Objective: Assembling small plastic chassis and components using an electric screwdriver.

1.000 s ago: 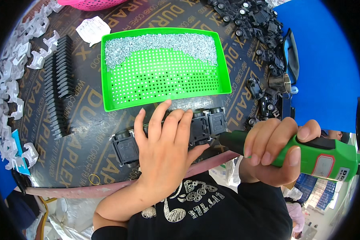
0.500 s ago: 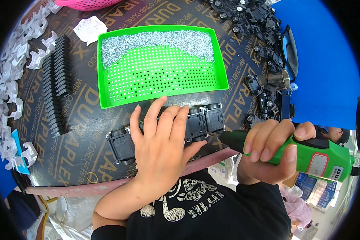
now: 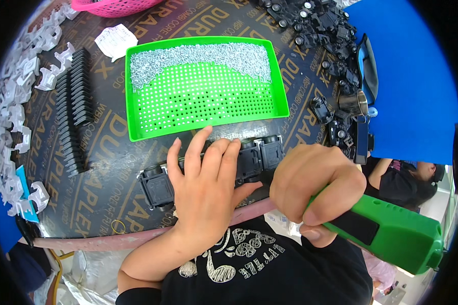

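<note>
My left hand (image 3: pixel 203 188) lies over black plastic toy-vehicle chassis parts (image 3: pixel 248 163) near the table's front edge, its fingers across the top and its thumb at the near side. Wheels show along the edges; the middle is hidden under my palm, so I cannot tell if it is one long piece or several. My right hand (image 3: pixel 318 185) is wrapped round a green electric screwdriver (image 3: pixel 392 231), right of the chassis. Its tip is hidden behind my fist. Beyond the chassis, a green perforated tray (image 3: pixel 282 86) holds many small silver screws (image 3: pixel 198 55) along its far side.
Stacked black plastic parts (image 3: pixel 80 86) stand in rows at the left, beside grey-white plastic pieces (image 3: pixel 15 114) along the rim. Black wheeled assemblies (image 3: pixel 320 30) and a metal cup (image 3: pixel 353 103) are at the right. A pink basket (image 3: pixel 114 7) and white paper (image 3: pixel 116 40) lie farther back.
The screwdriver has turned in my right hand's grip, which has moved nearer the chassis; its tip, visible at the chassis before, is now hidden. My left hand stays on the chassis.
</note>
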{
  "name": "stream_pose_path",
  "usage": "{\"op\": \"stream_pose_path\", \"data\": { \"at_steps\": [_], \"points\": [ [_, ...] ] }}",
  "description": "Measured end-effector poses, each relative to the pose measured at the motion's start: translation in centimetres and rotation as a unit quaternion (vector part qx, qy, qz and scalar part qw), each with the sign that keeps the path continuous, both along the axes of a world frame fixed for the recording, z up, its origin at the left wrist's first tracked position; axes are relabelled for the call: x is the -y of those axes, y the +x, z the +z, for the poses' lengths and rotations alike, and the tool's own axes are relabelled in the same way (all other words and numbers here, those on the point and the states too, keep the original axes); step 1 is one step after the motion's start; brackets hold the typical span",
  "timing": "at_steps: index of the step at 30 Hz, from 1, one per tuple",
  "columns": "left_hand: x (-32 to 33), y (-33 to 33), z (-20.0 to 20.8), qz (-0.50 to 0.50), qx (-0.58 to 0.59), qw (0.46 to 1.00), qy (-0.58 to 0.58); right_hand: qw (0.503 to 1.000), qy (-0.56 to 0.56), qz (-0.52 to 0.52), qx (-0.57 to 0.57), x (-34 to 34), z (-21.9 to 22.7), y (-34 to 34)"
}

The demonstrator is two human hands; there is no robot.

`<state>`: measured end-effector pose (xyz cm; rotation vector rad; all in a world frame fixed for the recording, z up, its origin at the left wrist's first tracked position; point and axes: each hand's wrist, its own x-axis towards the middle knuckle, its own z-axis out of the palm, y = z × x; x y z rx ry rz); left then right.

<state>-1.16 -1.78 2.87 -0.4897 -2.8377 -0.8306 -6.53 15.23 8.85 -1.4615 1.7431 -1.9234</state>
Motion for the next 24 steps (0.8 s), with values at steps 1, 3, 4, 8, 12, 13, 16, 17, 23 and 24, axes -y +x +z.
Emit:
{"op": "stream_pose_path", "data": {
  "at_steps": [1,3,4,8,12,13,16,17,23,24],
  "points": [
    [0.0,0.0,-0.1,0.005,-0.003,1.0,0.0,0.999,-0.015,-0.044,-0.015,0.1,-0.3,0.2],
    [-0.1,0.0,-0.3,0.007,0.0,1.0,0.01,0.995,0.026,-0.093,-0.021,-0.1,0.0,0.4],
    [-0.4,-0.1,-0.1,0.002,0.003,1.0,0.015,0.986,-0.034,-0.161,0.02,-0.1,-0.5,1.9],
    [-0.3,0.1,-0.2,0.014,-0.003,1.0,0.016,0.974,-0.067,-0.212,0.035,0.5,0.1,2.1],
    [-0.2,0.2,-0.2,0.011,-0.002,1.0,0.021,0.953,-0.177,-0.232,0.085,0.4,0.7,-0.8],
    [-0.2,0.2,-0.4,0.015,-0.011,1.0,0.022,0.933,-0.184,-0.296,0.09,1.2,0.4,-1.8],
    [-0.3,0.1,-0.6,0.009,-0.011,1.0,0.023,0.909,-0.11,-0.401,0.005,2.6,-1.2,-5.2],
    [-0.4,0.1,-0.5,0.007,-0.013,1.0,0.024,0.913,-0.087,-0.399,-0.009,2.8,-1.6,-5.7],
    [-0.3,0.1,-0.2,0.0,-0.003,1.0,0.025,0.923,-0.087,-0.374,-0.003,2.7,-2.8,-6.5],
    [-0.3,0.2,-0.2,0.002,-0.003,1.0,0.024,0.925,-0.096,-0.368,-0.004,2.9,-2.9,-6.5]
  ]
}}
